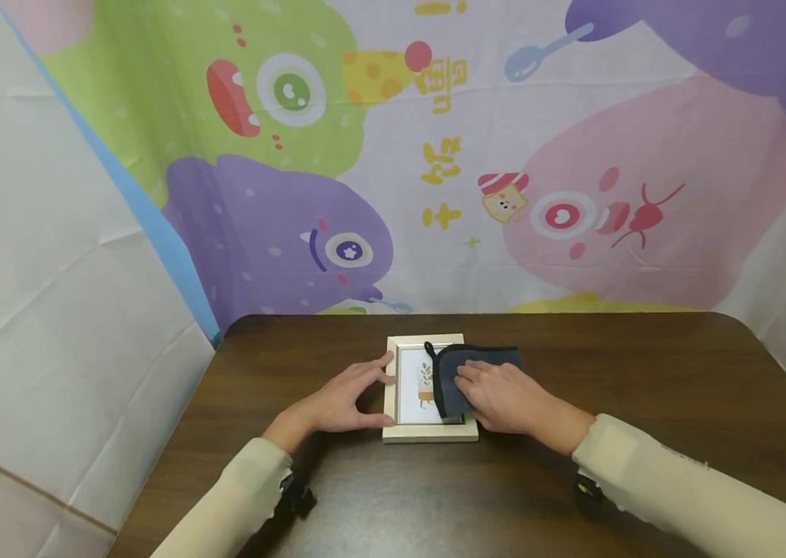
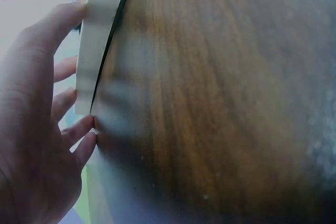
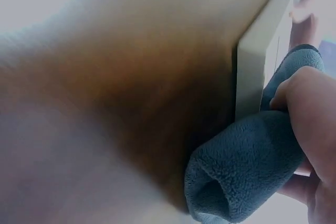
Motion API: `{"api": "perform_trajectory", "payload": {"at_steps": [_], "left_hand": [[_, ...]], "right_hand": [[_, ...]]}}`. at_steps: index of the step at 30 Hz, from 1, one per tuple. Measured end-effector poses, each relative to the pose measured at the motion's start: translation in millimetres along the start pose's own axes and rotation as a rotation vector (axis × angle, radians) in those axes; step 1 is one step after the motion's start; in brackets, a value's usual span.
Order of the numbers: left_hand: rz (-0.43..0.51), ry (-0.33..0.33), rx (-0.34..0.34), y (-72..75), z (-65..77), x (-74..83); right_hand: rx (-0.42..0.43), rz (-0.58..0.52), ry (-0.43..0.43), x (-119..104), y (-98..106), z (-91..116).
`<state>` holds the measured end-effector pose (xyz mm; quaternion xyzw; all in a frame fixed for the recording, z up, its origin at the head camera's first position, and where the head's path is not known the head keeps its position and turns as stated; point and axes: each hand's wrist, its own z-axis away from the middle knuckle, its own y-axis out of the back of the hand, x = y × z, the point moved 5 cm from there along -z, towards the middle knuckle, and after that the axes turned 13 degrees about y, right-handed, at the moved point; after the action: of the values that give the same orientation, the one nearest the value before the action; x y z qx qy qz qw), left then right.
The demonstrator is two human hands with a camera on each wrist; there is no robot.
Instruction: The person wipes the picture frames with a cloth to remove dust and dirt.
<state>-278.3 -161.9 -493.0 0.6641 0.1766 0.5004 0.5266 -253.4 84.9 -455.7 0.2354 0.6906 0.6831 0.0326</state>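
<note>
A cream picture frame lies flat on the table, with a plant drawing showing behind its pane. At the frame's left side my left hand rests with thumb and fingers spread, the fingertips touching the rim. My right hand grips a dark blue-grey cleaning cloth with black edging and a small loop. That cloth lies over the right part of the pane and hides it. Seen from the right wrist, the fleecy cloth is folded and hangs past the frame's side.
The brown wooden table extends around the frame on all sides. Behind its far edge hangs a cartoon-printed curtain. Pale cloth walls stand at left and right. Dark devices are strapped at both wrists.
</note>
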Motion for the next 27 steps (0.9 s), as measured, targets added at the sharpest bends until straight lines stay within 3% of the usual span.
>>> {"api": "perform_trajectory", "payload": {"at_steps": [7,13,18,27], "left_hand": [[0.01,-0.002,0.002,-2.3,0.9,-1.3],[-0.013,-0.026,0.02,-2.0,-1.3,-2.9],[-0.009,-0.021,0.018,-1.5,-1.7,-2.3],[-0.013,0.008,0.006,-0.9,-1.0,-4.9]], "right_hand": [[-0.047,-0.077,-0.164,45,-21,-20],[-0.021,-0.111,-0.223,64,-26,-31],[-0.049,-0.083,-0.202,57,-26,-31],[-0.045,-0.001,-0.067,18,-10,-18]]}}
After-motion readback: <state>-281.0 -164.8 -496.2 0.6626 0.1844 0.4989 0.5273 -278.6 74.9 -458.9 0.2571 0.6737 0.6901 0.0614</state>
